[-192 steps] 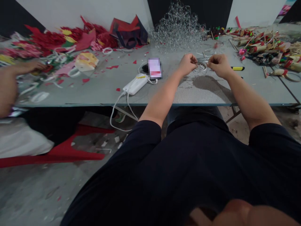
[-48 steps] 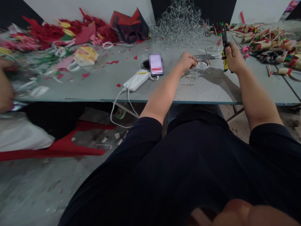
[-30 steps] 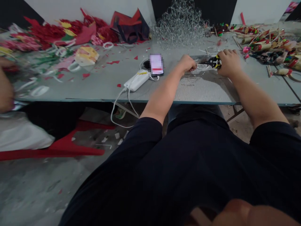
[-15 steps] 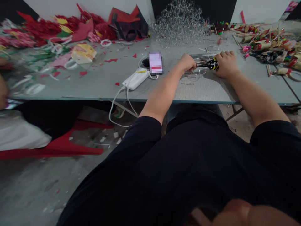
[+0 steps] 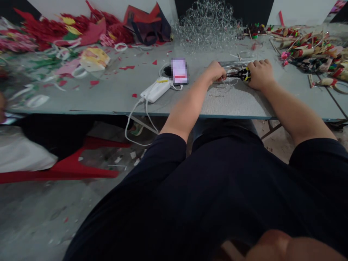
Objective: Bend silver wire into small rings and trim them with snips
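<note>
My right hand (image 5: 261, 75) is closed around the yellow-and-black handles of a pair of pliers (image 5: 239, 74), whose dark jaws point left. Just off the jaw tips, my left hand (image 5: 216, 71) pinches thin silvery wire (image 5: 230, 84); its exact grip is partly hidden by the fingers. Loops of the wire hang below the pliers, close over the table. Behind both hands lies a bundle of straight wires (image 5: 236, 63).
On the grey table (image 5: 108, 98) a white power strip (image 5: 156, 89) and a phone (image 5: 179, 71) lie to the left. A tangled wire heap (image 5: 208, 27) stands at the back. Decorated sticks (image 5: 307, 52) pile up on the right. Another person's white garment (image 5: 24, 150) shows at left.
The view has shifted very slightly. Both hands keep their grips, and the pliers stay at nearly the same spot by the left fingers.
</note>
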`<state>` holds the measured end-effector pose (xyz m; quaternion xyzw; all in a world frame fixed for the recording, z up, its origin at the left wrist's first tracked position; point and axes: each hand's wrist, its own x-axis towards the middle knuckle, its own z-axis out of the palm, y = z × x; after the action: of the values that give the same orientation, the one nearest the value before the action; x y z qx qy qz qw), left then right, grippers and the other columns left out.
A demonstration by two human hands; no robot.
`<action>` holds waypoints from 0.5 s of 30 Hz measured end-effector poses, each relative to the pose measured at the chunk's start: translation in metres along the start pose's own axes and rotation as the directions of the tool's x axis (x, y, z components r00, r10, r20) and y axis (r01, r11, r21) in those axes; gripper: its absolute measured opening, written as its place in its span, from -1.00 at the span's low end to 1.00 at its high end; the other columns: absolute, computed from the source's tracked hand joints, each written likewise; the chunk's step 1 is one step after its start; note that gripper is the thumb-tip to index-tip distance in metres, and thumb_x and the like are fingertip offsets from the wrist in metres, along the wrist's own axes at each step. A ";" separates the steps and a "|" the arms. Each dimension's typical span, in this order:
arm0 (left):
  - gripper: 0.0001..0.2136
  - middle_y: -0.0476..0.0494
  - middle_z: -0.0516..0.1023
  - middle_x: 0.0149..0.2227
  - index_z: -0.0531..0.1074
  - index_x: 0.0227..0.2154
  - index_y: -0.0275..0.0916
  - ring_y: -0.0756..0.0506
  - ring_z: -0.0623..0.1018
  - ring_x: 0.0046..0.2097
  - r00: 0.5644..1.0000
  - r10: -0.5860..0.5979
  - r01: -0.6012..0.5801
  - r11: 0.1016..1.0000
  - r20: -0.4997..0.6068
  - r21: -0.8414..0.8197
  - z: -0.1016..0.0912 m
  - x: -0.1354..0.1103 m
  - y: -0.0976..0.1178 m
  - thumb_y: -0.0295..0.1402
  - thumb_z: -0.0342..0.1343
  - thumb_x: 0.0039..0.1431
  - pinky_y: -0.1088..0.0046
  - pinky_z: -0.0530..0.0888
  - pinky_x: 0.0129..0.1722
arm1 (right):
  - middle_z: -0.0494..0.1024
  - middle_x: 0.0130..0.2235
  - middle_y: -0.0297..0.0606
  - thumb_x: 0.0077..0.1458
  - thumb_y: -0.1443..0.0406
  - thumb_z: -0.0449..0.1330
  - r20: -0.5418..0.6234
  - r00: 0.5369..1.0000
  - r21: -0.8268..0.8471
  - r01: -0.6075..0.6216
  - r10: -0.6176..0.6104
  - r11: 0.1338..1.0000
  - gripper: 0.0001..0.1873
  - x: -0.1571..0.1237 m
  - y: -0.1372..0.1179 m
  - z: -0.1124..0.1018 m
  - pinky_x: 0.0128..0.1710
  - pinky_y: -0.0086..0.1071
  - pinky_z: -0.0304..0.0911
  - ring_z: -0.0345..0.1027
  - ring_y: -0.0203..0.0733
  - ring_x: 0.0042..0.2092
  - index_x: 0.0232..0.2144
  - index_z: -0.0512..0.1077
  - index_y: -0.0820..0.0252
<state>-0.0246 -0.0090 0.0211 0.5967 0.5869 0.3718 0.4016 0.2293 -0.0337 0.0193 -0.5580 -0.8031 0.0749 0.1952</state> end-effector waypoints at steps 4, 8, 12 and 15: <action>-0.64 -0.03 0.35 -0.62 0.47 -0.55 -0.09 -0.20 0.59 -0.30 1.000 0.013 -0.012 0.999 0.019 -0.033 -0.001 0.003 -0.003 -0.65 0.49 -0.01 0.19 0.59 -0.12 | 0.65 0.37 0.20 0.60 -0.08 0.49 0.010 1.000 -0.037 0.002 -0.001 0.999 -0.46 0.000 0.000 0.001 0.66 0.58 -0.13 0.15 0.60 0.61 0.34 0.54 0.07; -0.71 -0.05 0.39 -0.62 0.59 -0.45 -0.06 -0.28 0.64 -0.24 1.000 0.011 -0.010 0.999 0.024 -0.048 -0.003 0.002 -0.004 -0.56 0.56 -0.04 0.11 0.63 -0.09 | 0.60 0.48 0.21 0.66 0.06 0.44 -0.021 1.000 -0.151 -0.006 0.003 0.988 -0.57 0.005 0.010 0.008 0.66 0.50 -0.09 0.27 0.56 0.57 0.35 0.54 0.10; -0.68 -0.08 0.48 -0.55 0.47 -0.55 -0.10 -0.17 0.55 -0.32 0.999 0.013 -0.011 0.999 0.050 -0.043 -0.002 0.008 -0.008 -0.61 0.48 -0.03 0.14 0.59 -0.06 | 0.60 0.48 0.27 0.65 0.02 0.47 -0.026 1.000 -0.207 -0.016 0.011 0.978 -0.52 0.010 0.014 0.012 0.65 0.43 -0.01 0.32 0.56 0.55 0.34 0.55 0.18; -0.62 -0.04 0.44 -0.57 0.36 -0.64 -0.09 -0.05 0.40 -0.45 0.997 0.049 -0.045 0.997 0.066 -0.057 -0.002 0.020 -0.017 -0.61 0.43 -0.03 0.22 0.52 -0.17 | 0.64 0.42 0.26 0.65 -0.05 0.44 -0.038 0.999 -0.180 -0.006 -0.001 0.984 -0.50 0.010 0.012 0.011 0.65 0.46 0.01 0.34 0.56 0.52 0.32 0.56 0.16</action>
<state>-0.0326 0.0106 0.0061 0.6112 0.5484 0.3768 0.4287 0.2325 -0.0189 0.0070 -0.5756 -0.8021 -0.0084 0.1590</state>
